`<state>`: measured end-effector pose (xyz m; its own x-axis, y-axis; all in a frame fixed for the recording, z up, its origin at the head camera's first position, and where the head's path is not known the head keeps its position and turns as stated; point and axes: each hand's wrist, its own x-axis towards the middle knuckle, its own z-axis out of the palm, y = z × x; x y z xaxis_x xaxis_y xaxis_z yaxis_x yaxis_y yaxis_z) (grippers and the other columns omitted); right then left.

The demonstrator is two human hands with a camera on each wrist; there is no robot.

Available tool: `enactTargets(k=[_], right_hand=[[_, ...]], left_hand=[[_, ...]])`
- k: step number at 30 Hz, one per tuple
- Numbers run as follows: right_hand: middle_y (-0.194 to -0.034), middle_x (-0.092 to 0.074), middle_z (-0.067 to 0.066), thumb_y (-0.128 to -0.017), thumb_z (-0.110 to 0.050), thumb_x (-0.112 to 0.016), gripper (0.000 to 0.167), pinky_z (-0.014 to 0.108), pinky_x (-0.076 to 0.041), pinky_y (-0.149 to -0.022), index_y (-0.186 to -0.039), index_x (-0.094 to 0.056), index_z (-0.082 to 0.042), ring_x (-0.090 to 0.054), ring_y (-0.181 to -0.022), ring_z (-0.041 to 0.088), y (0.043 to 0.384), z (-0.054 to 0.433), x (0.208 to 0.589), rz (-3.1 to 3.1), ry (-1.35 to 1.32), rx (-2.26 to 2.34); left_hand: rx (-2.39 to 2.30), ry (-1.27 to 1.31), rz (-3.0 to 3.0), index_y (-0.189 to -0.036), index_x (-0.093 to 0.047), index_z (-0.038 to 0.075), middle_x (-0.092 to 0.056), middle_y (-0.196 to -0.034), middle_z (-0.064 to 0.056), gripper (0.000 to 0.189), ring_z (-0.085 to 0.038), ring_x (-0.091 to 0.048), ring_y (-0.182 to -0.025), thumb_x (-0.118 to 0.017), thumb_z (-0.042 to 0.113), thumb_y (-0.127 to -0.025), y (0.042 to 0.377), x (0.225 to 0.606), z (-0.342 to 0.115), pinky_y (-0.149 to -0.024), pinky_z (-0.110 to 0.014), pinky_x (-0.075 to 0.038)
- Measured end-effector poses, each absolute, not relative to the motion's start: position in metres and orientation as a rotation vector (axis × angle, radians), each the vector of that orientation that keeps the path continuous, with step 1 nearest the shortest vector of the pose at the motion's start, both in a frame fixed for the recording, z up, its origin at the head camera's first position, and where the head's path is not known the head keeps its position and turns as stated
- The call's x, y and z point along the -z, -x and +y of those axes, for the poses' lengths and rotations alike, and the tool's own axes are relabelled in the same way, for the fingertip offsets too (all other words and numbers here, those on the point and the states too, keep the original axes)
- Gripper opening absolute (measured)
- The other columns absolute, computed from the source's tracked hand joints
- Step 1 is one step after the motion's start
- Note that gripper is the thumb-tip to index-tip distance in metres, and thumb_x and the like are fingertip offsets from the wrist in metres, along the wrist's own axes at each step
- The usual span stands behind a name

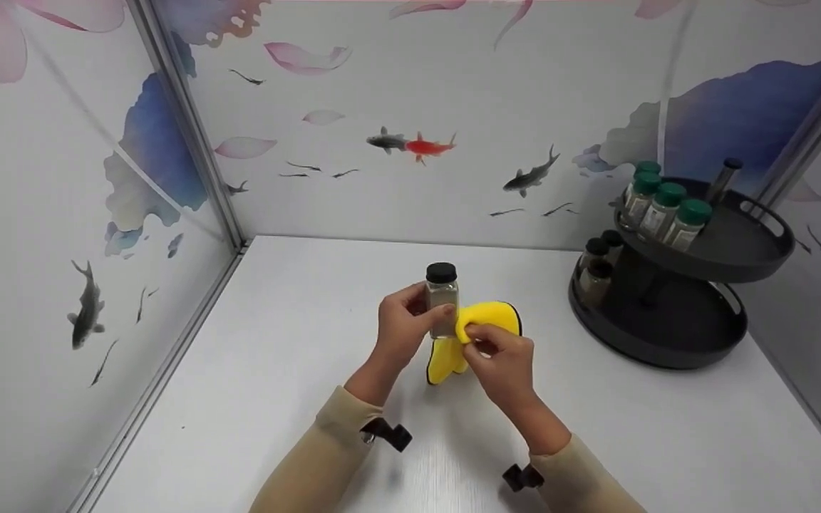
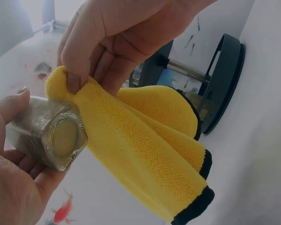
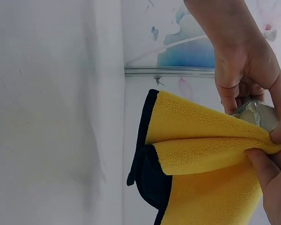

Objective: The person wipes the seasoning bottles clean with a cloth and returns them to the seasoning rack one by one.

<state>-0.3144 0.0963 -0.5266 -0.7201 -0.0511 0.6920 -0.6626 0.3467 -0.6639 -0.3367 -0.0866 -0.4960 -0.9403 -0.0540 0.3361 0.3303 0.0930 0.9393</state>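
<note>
My left hand (image 1: 402, 326) grips a clear square spice jar (image 1: 442, 298) with a black lid, held upright above the table. Its flat glass base faces the left wrist camera, where the jar (image 2: 56, 133) looks filled with something brownish-grey. My right hand (image 1: 504, 362) pinches a yellow cloth (image 1: 492, 315) with dark edging between thumb and fingers. The bunched part of the cloth (image 2: 131, 136) touches the jar's side, and the rest hangs down in folds. In the right wrist view the cloth (image 3: 201, 154) covers part of the jar (image 3: 258, 115).
A black two-tier rotating rack (image 1: 667, 342) stands at the right rear of the white table (image 1: 254, 427). Several green-lidded jars (image 1: 669, 206) and a dark-capped container (image 1: 724, 179) are on its upper tier. Black-lidded jars (image 1: 597, 281) stand below. Printed panels (image 1: 410, 85) enclose the table.
</note>
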Motion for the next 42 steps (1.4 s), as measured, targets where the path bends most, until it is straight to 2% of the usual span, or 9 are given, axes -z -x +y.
enactTargets(k=[4,8,12,18,23,28,32,38,42], right_hand=[[-0.082,-0.078,0.008,-0.085,0.007,-0.078,0.014,0.015,-0.057,-0.068,-0.09,-0.082,-0.006,-0.064,-0.068,0.009,0.314,0.093,0.53,-2.081,-0.56,-1.507],[-0.078,-0.074,0.007,-0.087,0.004,-0.077,0.011,0.019,-0.052,-0.062,-0.092,-0.082,-0.005,-0.057,-0.064,0.01,0.312,0.084,0.539,-2.179,-0.552,-1.673],[-0.083,-0.076,0.009,-0.089,-0.003,-0.078,0.009,0.022,-0.058,-0.065,-0.098,-0.081,-0.001,-0.063,-0.067,0.011,0.312,0.081,0.545,-2.269,-0.51,-1.839],[-0.091,-0.075,0.009,-0.093,-0.002,-0.073,0.01,0.028,-0.065,-0.076,-0.099,-0.08,-0.001,-0.071,-0.08,0.019,0.327,0.098,0.533,-2.123,-0.251,-2.119],[-0.094,-0.079,0.01,-0.093,-0.001,-0.075,0.011,0.024,-0.063,-0.077,-0.1,-0.083,-0.003,-0.072,-0.08,0.018,0.326,0.106,0.521,-2.075,-0.353,-1.933],[-0.089,-0.081,0.008,-0.091,0.001,-0.078,0.013,0.02,-0.061,-0.07,-0.098,-0.085,-0.008,-0.068,-0.071,0.012,0.32,0.105,0.518,-2.109,-0.49,-1.706],[-0.086,-0.08,0.007,-0.09,0.003,-0.078,0.015,0.017,-0.058,-0.066,-0.096,-0.085,-0.008,-0.063,-0.068,0.012,0.32,0.104,0.519,-2.12,-0.485,-1.645],[-0.091,-0.081,0.008,-0.092,0.003,-0.076,0.016,0.019,-0.06,-0.069,-0.099,-0.085,-0.008,-0.067,-0.07,0.013,0.321,0.108,0.517,-2.103,-0.482,-1.637],[-0.092,-0.081,0.008,-0.092,0.002,-0.076,0.015,0.019,-0.06,-0.068,-0.102,-0.084,-0.006,-0.065,-0.068,0.015,0.322,0.113,0.514,-2.08,-0.469,-1.607]], left_hand=[[2.01,0.219,-2.001,-0.13,-0.074,0.007,-0.076,-0.121,-0.011,0.038,-0.024,-0.072,-0.106,-0.081,0.02,-0.094,0.334,0.496,-0.083,-0.101,-0.042,-0.061],[2.093,0.262,-1.988,-0.128,-0.074,0.006,-0.076,-0.122,-0.011,0.035,-0.025,-0.072,-0.11,-0.078,0.02,-0.096,0.328,0.494,-0.077,-0.104,-0.046,-0.06],[2.048,0.335,-2.066,-0.128,-0.075,0.01,-0.077,-0.121,-0.008,0.035,-0.023,-0.073,-0.109,-0.08,0.024,-0.095,0.322,0.493,-0.072,-0.103,-0.043,-0.06],[1.973,0.272,-2.039,-0.128,-0.075,0.01,-0.077,-0.121,-0.008,0.035,-0.022,-0.073,-0.107,-0.08,0.021,-0.096,0.325,0.491,-0.077,-0.102,-0.041,-0.061],[1.925,0.276,-2.044,-0.128,-0.075,0.009,-0.077,-0.12,-0.009,0.036,-0.022,-0.074,-0.108,-0.081,0.021,-0.094,0.329,0.493,-0.08,-0.101,-0.041,-0.061],[1.872,0.272,-2.048,-0.129,-0.075,0.009,-0.077,-0.12,-0.009,0.038,-0.022,-0.075,-0.107,-0.083,0.022,-0.093,0.332,0.495,-0.081,-0.099,-0.04,-0.062],[1.874,0.285,-2.071,-0.128,-0.075,0.009,-0.077,-0.119,-0.009,0.038,-0.022,-0.074,-0.106,-0.082,0.023,-0.094,0.334,0.496,-0.082,-0.099,-0.04,-0.062],[1.95,0.322,-2.171,-0.131,-0.074,0.011,-0.077,-0.12,-0.006,0.039,-0.02,-0.073,-0.106,-0.081,0.027,-0.095,0.333,0.498,-0.078,-0.1,-0.039,-0.061],[1.987,0.342,-2.217,-0.13,-0.075,0.014,-0.077,-0.118,-0.003,0.039,-0.02,-0.072,-0.106,-0.081,0.031,-0.095,0.331,0.5,-0.073,-0.1,-0.039,-0.061]])
